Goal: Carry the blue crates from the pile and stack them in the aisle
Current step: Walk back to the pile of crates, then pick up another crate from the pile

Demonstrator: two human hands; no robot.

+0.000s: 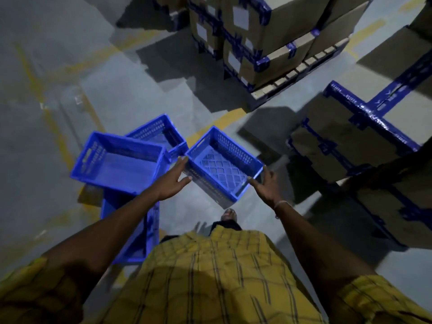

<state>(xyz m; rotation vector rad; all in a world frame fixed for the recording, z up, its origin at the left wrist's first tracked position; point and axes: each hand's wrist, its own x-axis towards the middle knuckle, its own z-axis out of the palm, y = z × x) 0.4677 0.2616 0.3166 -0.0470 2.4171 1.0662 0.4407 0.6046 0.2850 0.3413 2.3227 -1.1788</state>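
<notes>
Grey concrete floor (131, 94) fills the scene, crossed by worn yellow lines (32, 76). At the left, a cluster of blue crates lies on it: a solid-walled crate (119, 163) sits tilted on top, a mesh-sided crate (161, 134) rests behind it, and a lower crate (140, 232) shows beneath the left forearm. Just right of these, the left hand (174, 181) reaches forward with straight, spread fingers, the fingertips at the near-left corner of a lattice-bottomed crate (222, 164); it is released, not curled round anything. That crate stands apart from the cluster, between both hands, its open top facing up. The right hand (266, 185) meets the crate's right corner with palm turned inward and fingers extended along the rim, also ungripped; a thin band circles the wrist. Below, a yellow checked shirt (217, 277) and one foot (229, 215) show. Farther right and behind, cardboard boxes (350, 141) with blue tape sit stacked on pallets (297, 73).
</notes>
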